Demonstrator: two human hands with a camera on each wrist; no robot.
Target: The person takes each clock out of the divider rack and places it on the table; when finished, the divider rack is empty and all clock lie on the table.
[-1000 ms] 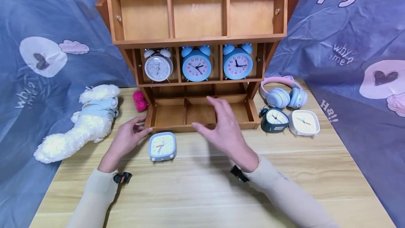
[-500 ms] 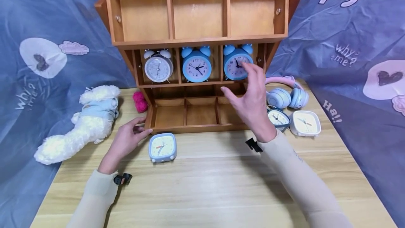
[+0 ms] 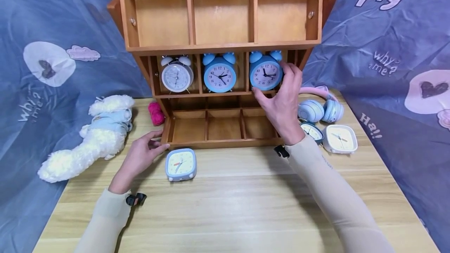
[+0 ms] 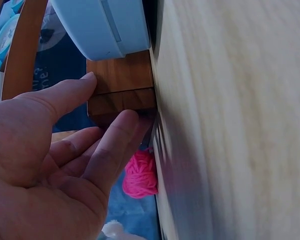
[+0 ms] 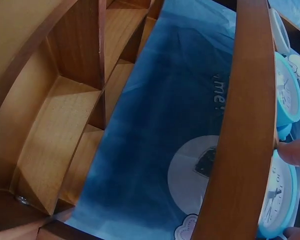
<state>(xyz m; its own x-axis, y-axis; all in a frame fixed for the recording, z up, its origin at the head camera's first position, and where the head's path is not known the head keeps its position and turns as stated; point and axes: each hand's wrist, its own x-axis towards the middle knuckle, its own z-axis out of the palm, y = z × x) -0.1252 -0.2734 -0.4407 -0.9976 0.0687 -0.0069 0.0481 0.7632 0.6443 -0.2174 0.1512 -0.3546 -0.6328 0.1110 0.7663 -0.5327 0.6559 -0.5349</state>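
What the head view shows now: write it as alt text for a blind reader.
A person's right hand curls round the rightmost blue alarm clock in the middle row of a wooden shelf. The left hand holds the shelf's lower left corner, near a square blue clock.

Blue printed cloth [image 3: 351, 42], wooden table [image 3: 225, 210]

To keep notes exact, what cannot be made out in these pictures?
Head view: part of the dark green clock, behind the right arm.
Right wrist view: most of the right hand, past the right edge.
Left wrist view: most of the white plush, below the frame.
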